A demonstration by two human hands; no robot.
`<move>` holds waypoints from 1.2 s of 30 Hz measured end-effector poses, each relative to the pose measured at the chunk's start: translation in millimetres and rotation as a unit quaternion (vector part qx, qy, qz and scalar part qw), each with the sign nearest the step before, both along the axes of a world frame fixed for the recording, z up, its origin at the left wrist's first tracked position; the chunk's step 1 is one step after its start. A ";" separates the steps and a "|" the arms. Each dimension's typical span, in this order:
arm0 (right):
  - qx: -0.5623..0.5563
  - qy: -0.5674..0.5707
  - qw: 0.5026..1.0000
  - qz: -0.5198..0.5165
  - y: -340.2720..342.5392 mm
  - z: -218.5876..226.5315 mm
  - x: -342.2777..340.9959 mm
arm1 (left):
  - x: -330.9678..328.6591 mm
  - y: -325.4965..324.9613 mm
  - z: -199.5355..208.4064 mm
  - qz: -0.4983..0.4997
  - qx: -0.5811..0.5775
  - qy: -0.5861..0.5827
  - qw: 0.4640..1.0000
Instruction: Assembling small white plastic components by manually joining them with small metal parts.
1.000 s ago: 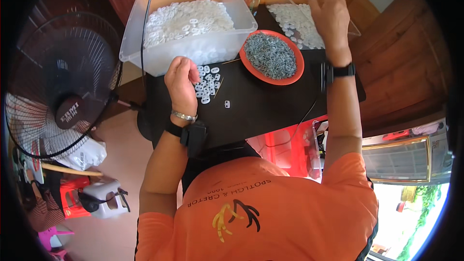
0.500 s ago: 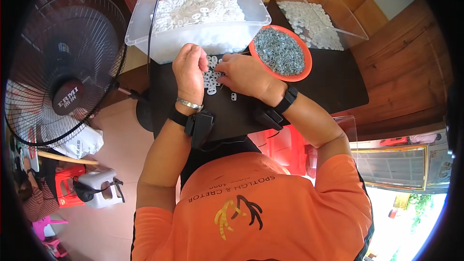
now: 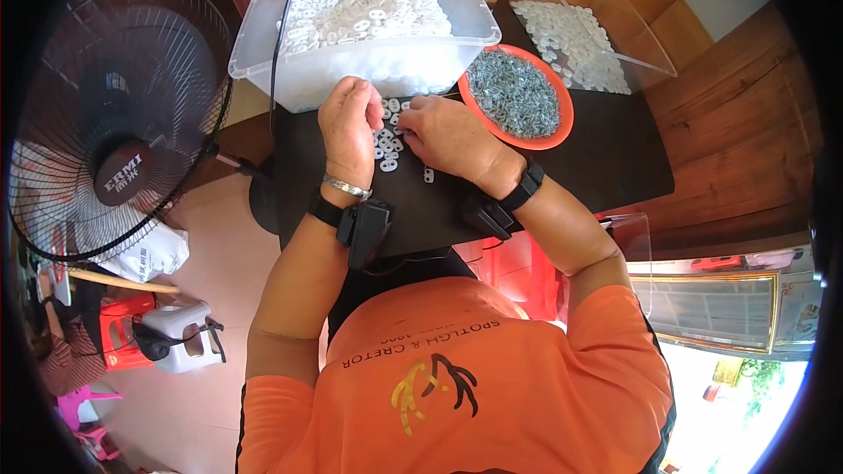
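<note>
My left hand (image 3: 349, 127) rests on the black table (image 3: 606, 167) with its fingers curled in, just left of a small heap of white plastic rings (image 3: 387, 142). From the other side, my right hand (image 3: 443, 133) reaches the heap with its fingertips bunched and nearly meeting the left hand's. Both palms face down, so anything pinched in the fingers is hidden. One white ring (image 3: 428, 175) lies apart near my right wrist. Each wrist carries a black strapped device.
A clear bin (image 3: 263, 61) full of white rings stands just beyond my hands. To the right are an orange dish (image 3: 562, 118) of small grey metal parts and a clear tray (image 3: 645, 53) of white pieces. A black floor fan (image 3: 114, 123) stands left of the table.
My right hand came back from the far clear tray to the heap beside my left hand. My left hand stayed at the heap.
</note>
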State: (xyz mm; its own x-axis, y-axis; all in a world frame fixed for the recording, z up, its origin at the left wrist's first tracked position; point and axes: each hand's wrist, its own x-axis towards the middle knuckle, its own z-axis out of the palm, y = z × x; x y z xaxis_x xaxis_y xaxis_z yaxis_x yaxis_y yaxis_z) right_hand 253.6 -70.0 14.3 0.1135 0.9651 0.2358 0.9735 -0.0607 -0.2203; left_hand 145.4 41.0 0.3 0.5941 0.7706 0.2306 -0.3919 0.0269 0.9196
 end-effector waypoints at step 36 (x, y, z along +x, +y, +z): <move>0.136 0.535 0.833 -0.030 -8.5 12.8 15.8 | 2.0 -15.6 -4.2 -0.069 0.100 0.080 0.989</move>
State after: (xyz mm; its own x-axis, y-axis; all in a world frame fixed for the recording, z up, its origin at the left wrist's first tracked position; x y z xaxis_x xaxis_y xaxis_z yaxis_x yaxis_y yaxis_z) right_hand 269.4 -78.5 27.1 0.4449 0.8779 0.1770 0.2071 0.0914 -0.9740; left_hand 147.4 25.4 -3.9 0.7311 0.6287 0.2650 -0.2470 -0.1181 0.9618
